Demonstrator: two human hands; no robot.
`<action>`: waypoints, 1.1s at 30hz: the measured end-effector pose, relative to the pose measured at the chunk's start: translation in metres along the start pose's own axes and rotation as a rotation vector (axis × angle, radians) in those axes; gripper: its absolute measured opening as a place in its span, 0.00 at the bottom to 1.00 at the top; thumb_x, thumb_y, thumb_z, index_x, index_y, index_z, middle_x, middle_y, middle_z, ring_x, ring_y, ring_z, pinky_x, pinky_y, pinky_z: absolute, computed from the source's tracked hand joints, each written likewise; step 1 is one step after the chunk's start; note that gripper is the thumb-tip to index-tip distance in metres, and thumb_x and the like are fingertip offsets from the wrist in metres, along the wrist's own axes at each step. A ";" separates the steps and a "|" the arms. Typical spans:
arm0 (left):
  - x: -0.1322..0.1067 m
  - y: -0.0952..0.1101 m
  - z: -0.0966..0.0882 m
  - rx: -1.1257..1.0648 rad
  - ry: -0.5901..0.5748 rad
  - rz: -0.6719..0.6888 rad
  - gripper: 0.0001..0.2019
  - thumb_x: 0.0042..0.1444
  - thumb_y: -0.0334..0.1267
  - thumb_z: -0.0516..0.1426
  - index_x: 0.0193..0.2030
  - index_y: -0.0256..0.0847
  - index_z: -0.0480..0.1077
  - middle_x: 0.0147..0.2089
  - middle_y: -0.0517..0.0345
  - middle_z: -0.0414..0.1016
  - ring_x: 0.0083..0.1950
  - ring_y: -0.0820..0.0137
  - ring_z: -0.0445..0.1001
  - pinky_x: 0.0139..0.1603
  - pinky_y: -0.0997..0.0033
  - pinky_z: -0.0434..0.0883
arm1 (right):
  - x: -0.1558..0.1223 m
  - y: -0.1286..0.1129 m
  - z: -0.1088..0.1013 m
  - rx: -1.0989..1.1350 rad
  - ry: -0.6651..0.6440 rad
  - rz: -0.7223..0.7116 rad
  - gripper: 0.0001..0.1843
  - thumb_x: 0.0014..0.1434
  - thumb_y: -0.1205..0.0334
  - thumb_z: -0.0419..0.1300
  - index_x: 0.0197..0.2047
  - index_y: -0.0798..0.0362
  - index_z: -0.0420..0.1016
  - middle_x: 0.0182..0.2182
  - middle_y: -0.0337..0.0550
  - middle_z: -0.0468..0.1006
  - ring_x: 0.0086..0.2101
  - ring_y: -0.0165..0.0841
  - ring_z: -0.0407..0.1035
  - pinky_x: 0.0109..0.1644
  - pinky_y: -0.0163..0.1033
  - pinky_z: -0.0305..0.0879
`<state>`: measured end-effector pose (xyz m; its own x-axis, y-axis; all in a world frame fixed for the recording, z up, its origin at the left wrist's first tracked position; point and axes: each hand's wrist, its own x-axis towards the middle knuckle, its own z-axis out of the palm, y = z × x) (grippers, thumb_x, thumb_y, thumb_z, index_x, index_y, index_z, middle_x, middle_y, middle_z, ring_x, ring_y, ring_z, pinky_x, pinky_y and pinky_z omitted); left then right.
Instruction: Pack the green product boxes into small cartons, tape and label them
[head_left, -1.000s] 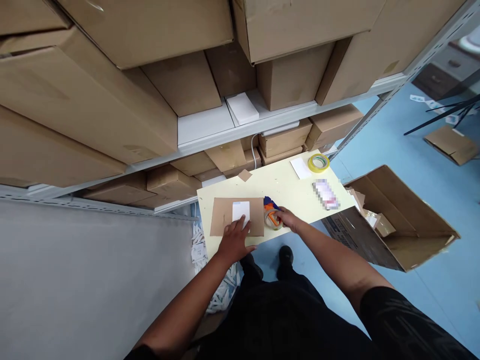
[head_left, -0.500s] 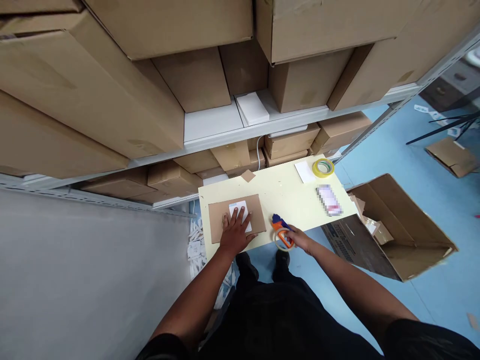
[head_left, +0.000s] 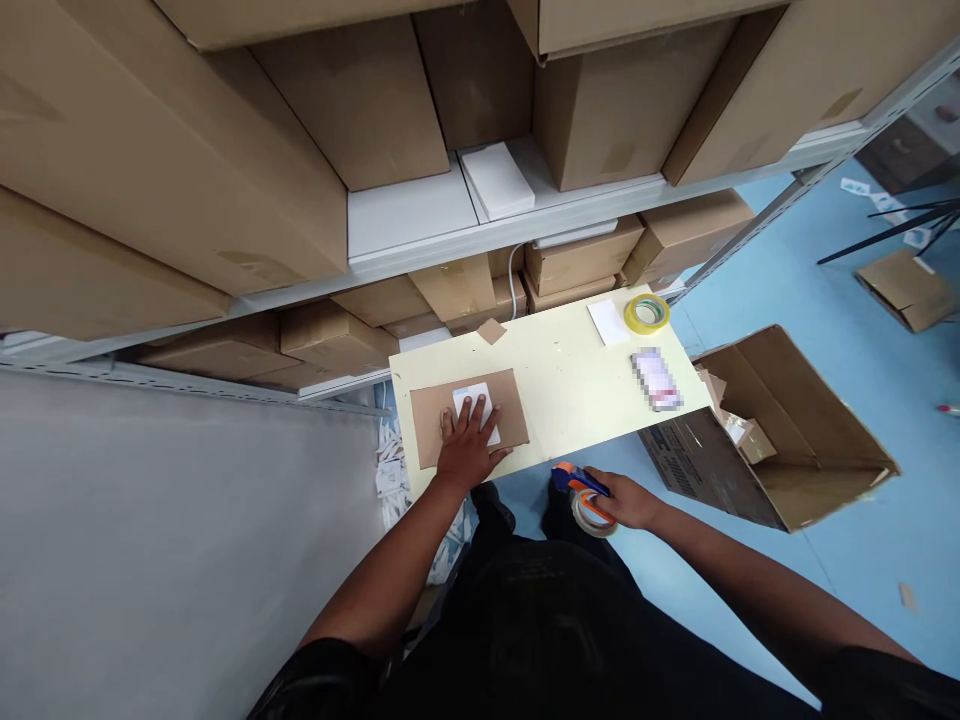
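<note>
My left hand [head_left: 465, 455] lies with fingers spread on a small white card or flat box [head_left: 470, 391], which rests on a brown cardboard piece [head_left: 427, 425] at the table's left end. The hand covers part of both. In my right hand [head_left: 630, 500] is an orange and blue tape dispenser [head_left: 574, 477] with a tape roll [head_left: 580, 516] on it. I hold it in the air just off the table's front edge, in front of my legs.
On the pale yellow table [head_left: 559, 400] are a yellow tape roll [head_left: 646, 314], a white sheet [head_left: 607, 323], a blurred-out phone-like item [head_left: 657, 380] and a cardboard scrap [head_left: 492, 331]. An opened carton [head_left: 817, 430] stands right. Shelves [head_left: 420, 250] hold boxes behind.
My right hand has drawn the tape dispenser back toward me and to the right, away from the table edge. My left hand stays on the white item. The view has tilted slightly downward.
</note>
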<state>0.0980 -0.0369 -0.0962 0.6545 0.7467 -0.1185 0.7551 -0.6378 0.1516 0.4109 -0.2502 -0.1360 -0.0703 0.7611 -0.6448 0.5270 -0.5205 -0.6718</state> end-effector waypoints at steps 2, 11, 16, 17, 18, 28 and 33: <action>0.000 0.001 0.001 -0.008 -0.006 -0.009 0.40 0.65 0.61 0.53 0.79 0.49 0.50 0.81 0.48 0.40 0.81 0.47 0.34 0.75 0.32 0.31 | 0.010 -0.012 0.005 -0.035 -0.028 -0.006 0.40 0.59 0.49 0.62 0.73 0.50 0.64 0.65 0.53 0.72 0.62 0.52 0.68 0.66 0.53 0.62; 0.001 0.032 0.005 -0.068 0.033 -0.141 0.41 0.65 0.58 0.55 0.79 0.42 0.49 0.81 0.43 0.37 0.81 0.43 0.34 0.75 0.30 0.34 | 0.067 -0.074 0.042 0.090 -0.032 0.054 0.39 0.61 0.53 0.61 0.73 0.52 0.62 0.62 0.51 0.75 0.60 0.47 0.70 0.64 0.47 0.63; 0.000 0.036 0.007 -0.119 0.035 -0.148 0.42 0.65 0.57 0.54 0.79 0.41 0.47 0.82 0.41 0.34 0.81 0.41 0.33 0.74 0.28 0.35 | 0.083 -0.088 0.023 -0.021 0.027 -0.029 0.34 0.58 0.55 0.65 0.68 0.49 0.70 0.57 0.48 0.79 0.56 0.47 0.73 0.59 0.46 0.66; 0.001 0.036 0.008 -0.121 0.034 -0.145 0.41 0.65 0.57 0.54 0.79 0.41 0.47 0.82 0.41 0.34 0.81 0.41 0.32 0.74 0.28 0.35 | 0.088 -0.096 0.021 -0.073 0.024 -0.062 0.33 0.56 0.56 0.67 0.65 0.47 0.73 0.55 0.48 0.81 0.55 0.48 0.73 0.57 0.45 0.66; 0.001 0.035 0.008 -0.119 0.033 -0.145 0.41 0.65 0.57 0.54 0.79 0.40 0.47 0.82 0.41 0.34 0.81 0.41 0.32 0.74 0.28 0.35 | 0.095 -0.106 0.021 -0.128 0.013 -0.094 0.31 0.53 0.56 0.69 0.61 0.47 0.76 0.53 0.48 0.82 0.55 0.50 0.73 0.55 0.45 0.67; 0.001 0.029 0.006 -0.121 0.069 -0.151 0.36 0.68 0.54 0.51 0.78 0.42 0.53 0.81 0.43 0.40 0.80 0.43 0.38 0.74 0.28 0.41 | 0.075 -0.126 0.029 -0.309 -0.095 -0.059 0.25 0.45 0.59 0.70 0.49 0.52 0.80 0.37 0.52 0.84 0.40 0.51 0.78 0.39 0.43 0.66; 0.001 0.029 0.006 -0.113 0.091 -0.148 0.34 0.68 0.52 0.51 0.76 0.40 0.55 0.81 0.42 0.42 0.80 0.42 0.39 0.73 0.27 0.43 | 0.015 -0.053 -0.019 0.035 0.125 0.138 0.22 0.54 0.63 0.61 0.53 0.51 0.71 0.31 0.42 0.80 0.31 0.37 0.73 0.34 0.37 0.60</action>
<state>0.1211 -0.0559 -0.0979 0.5264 0.8481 -0.0595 0.8307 -0.4981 0.2487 0.3981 -0.2033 -0.1032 0.1077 0.7228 -0.6826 0.4943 -0.6347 -0.5940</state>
